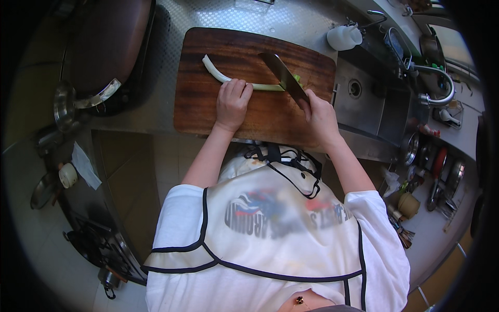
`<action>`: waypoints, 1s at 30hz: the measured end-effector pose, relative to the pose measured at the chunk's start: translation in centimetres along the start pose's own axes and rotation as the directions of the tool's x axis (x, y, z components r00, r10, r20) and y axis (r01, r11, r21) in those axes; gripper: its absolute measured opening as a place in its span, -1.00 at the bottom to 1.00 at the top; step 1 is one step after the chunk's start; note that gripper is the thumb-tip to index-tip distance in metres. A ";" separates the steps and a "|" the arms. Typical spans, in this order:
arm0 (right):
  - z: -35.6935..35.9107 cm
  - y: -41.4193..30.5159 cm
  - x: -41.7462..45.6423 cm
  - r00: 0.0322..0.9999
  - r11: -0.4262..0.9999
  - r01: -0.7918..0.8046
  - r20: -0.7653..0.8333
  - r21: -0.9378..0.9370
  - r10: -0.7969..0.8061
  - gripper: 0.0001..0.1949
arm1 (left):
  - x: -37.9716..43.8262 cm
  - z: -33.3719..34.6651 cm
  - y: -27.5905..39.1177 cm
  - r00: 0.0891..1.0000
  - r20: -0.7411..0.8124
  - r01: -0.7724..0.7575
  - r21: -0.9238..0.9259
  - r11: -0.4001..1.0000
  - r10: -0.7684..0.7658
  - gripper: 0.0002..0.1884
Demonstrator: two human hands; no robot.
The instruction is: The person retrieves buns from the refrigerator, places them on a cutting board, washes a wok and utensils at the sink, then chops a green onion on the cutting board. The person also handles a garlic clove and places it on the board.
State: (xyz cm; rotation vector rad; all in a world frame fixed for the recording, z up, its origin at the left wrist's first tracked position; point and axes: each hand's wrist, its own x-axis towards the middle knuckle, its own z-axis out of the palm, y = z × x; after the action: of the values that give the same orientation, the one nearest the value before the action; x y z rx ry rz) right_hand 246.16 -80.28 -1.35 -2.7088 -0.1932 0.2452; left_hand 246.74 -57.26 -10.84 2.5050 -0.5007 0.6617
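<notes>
A long, curved scallion or leek stalk (pixel 216 71) lies across a dark wooden cutting board (pixel 218 43). Its white end bends up to the left, and its pale green end runs to the right. My left hand (pixel 233 104) holds the stalk near its middle, fingertips pressing it to the wood. Gripped by its handle in my right hand (pixel 321 114) is a broad-bladed kitchen knife (pixel 281 74). The blade slants across the stalk's green end; whether it touches the board cannot be told. Small green pieces (pixel 297 78) sit just beyond the blade, partly hidden by it.
A steel sink (pixel 360 107) with a curved faucet (pixel 448 84) adjoins the board's right side. A white plastic bottle (pixel 344 38) stands at the sink's far corner. On the left are a large dark-lidded appliance (pixel 105 43) and a metal pan (pixel 64 105). Textured metal countertop (pixel 165 78) surrounds the board.
</notes>
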 end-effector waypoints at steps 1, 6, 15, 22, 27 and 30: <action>-0.4 -0.3 0.0 0.999 1.000 0.001 0.037 -0.024 0.000 -0.87 | 0.0 0.0 0.0 1.000 -0.001 0.001 0.001 1.000 -0.001 -0.78; 2.4 -0.1 0.6 0.996 0.995 0.081 -0.018 -0.058 -0.082 -0.86 | 0.1 0.1 0.1 1.000 0.013 -0.001 -0.004 1.000 0.001 -0.78; -0.1 -1.2 0.4 0.998 0.998 0.023 0.051 -0.057 -0.020 -0.88 | 0.0 0.1 0.1 1.000 -0.011 0.020 -0.019 1.000 -0.020 -0.81; 3.2 -1.7 1.8 0.995 0.997 0.075 -0.057 -0.024 -0.077 -0.85 | 0.1 0.0 0.2 1.000 0.001 0.012 0.001 1.000 -0.012 -0.81; 0.1 -2.8 0.9 0.998 0.999 -0.017 0.064 -0.049 0.020 -0.84 | -0.3 0.3 -0.1 1.000 -0.010 0.021 -0.012 1.000 -0.021 -0.79; 1.5 -3.1 0.8 0.999 0.998 0.004 0.049 -0.059 -0.001 -0.84 | -0.2 0.3 0.0 1.000 -0.013 0.023 -0.021 1.000 -0.023 -0.79</action>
State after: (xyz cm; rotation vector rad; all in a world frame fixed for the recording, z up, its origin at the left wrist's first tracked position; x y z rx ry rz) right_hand 246.30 -76.76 -1.50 -2.7626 -0.2218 0.3105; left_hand 246.74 -57.38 -11.18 2.4811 -0.4714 0.6607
